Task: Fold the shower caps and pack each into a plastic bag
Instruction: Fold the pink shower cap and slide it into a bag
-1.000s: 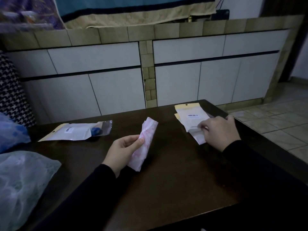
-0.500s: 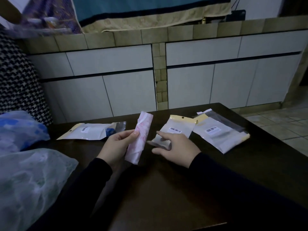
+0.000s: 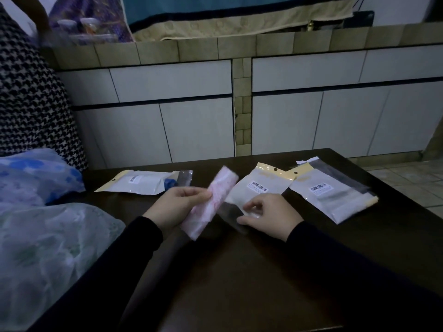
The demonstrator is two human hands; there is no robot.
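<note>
— Where does the view look from?
— From the person's head, forward and down over the dark desk (image 3: 239, 271). There is only this one view, so nothing is shared with another.
— How near is it?
— Close. Both sleeves run in from the bottom edge, and the left hand (image 3: 177, 207) and right hand (image 3: 268, 215) sit near the middle of the frame.
— Which way does it face?
— Toward the white cabinet fronts (image 3: 311, 121) beyond the desk's far edge, under a tiled ledge (image 3: 239, 47).
— And at the sides?
— The wide angle takes in a houndstooth fabric (image 3: 31, 111) on the left and tiled floor (image 3: 407, 173) on the right.
</note>
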